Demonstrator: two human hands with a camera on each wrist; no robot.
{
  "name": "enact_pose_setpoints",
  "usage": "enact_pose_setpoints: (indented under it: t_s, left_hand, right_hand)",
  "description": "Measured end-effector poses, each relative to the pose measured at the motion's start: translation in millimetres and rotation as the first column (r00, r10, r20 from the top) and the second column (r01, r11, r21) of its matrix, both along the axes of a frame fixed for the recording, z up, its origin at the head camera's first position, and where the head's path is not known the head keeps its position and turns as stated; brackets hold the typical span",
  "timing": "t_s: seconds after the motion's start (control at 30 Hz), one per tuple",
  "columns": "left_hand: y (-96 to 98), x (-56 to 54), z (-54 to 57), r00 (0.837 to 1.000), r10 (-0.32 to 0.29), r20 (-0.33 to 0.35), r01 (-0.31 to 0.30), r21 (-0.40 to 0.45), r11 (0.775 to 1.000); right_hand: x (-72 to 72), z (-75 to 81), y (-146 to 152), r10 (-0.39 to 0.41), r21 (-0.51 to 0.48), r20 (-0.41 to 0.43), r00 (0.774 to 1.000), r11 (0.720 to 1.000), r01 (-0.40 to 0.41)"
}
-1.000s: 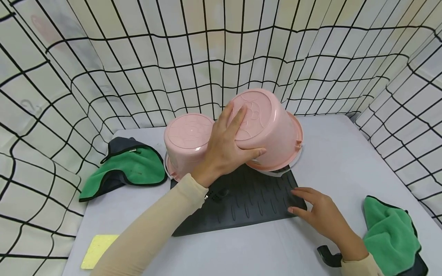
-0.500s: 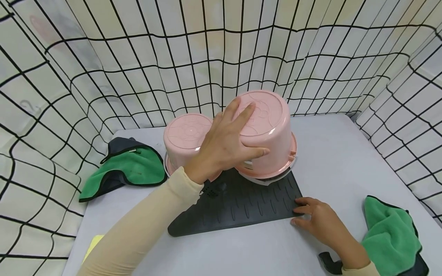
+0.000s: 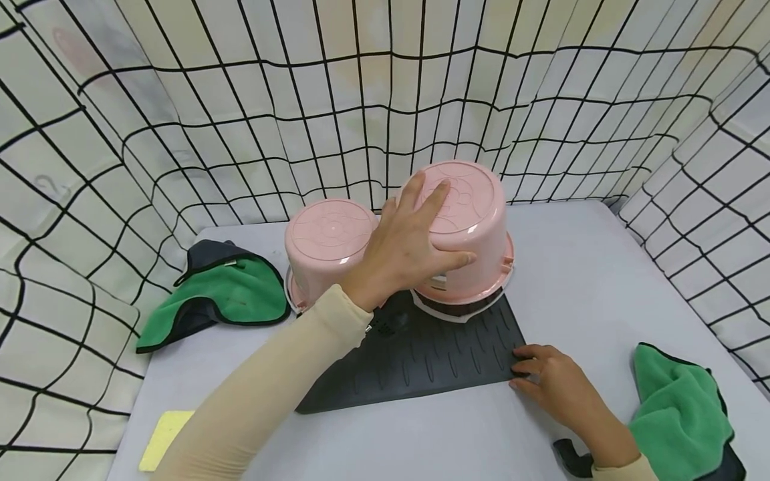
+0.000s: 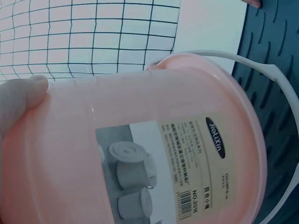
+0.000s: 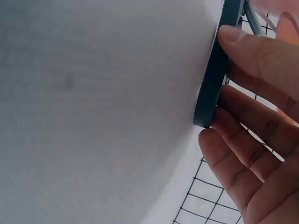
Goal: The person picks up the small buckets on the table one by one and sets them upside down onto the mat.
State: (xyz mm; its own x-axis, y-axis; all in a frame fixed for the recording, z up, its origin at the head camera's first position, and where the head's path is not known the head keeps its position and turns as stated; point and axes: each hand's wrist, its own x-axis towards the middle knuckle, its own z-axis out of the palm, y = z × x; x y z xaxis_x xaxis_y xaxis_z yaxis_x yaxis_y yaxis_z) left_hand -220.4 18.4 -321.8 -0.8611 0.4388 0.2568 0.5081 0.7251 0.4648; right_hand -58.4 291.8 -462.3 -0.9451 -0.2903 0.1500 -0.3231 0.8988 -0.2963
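Observation:
Two pink buckets stand upside down on a black ridged mat (image 3: 421,361). My left hand (image 3: 403,250) grips the right-hand bucket (image 3: 472,234) by its base, fingers spread over the bottom and thumb on the side. A paper label (image 4: 187,172) shows on that bucket's wall in the left wrist view, and its white handle (image 4: 287,93) hangs at the rim. The other bucket (image 3: 327,240) stands just left, partly behind my left hand. My right hand (image 3: 556,381) holds the mat's front right corner; the right wrist view shows thumb and fingers against the mat's edge (image 5: 212,79).
A green and dark cloth (image 3: 234,294) lies left of the buckets. Another green cloth (image 3: 682,407) is beside my right forearm. A yellow sponge-like pad (image 3: 162,437) lies at front left. Black wire grid walls (image 3: 391,100) enclose the white table (image 3: 577,267).
My left hand has brought the right-hand bucket from a tilt to nearly level, slightly leftward. My right hand has moved onto the mat's corner, and the mat has shifted a little left.

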Motion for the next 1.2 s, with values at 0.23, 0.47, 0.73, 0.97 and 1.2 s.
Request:
enact_pose_setpoints:
  t_s: [0.23,0.47,0.73,0.97,1.2]
  left_hand:
    - [7.2,-9.7,-14.2,0.999,0.035,-0.010,-0.035,0.009,0.999]
    - [18.8,-16.5,-27.9,0.995,0.102,0.014,-0.102,-0.030,0.994]
    - [26.2,-23.6,-42.2,0.992,0.126,-0.001,-0.125,-0.089,0.988]
    - [28.2,-26.0,-49.3,0.993,0.120,0.014,-0.119,-0.084,0.989]
    - [31.1,-27.1,-54.6,0.993,0.114,0.014,-0.113,-0.096,0.989]
  right_hand:
    - [-4.4,0.0,0,0.008,-0.034,-0.006,1.000,0.999,-0.008]
    - [-6.5,-0.2,1,-0.017,-0.075,0.040,0.999,0.997,0.020]
    - [-7.7,-0.4,0,-0.089,-0.126,0.108,0.990,0.987,0.102]
    - [-8.8,-0.7,1,-0.104,-0.122,0.100,0.990,0.986,0.116]
    - [-9.5,-0.8,1,-0.112,-0.123,0.125,0.986,0.984,0.127]
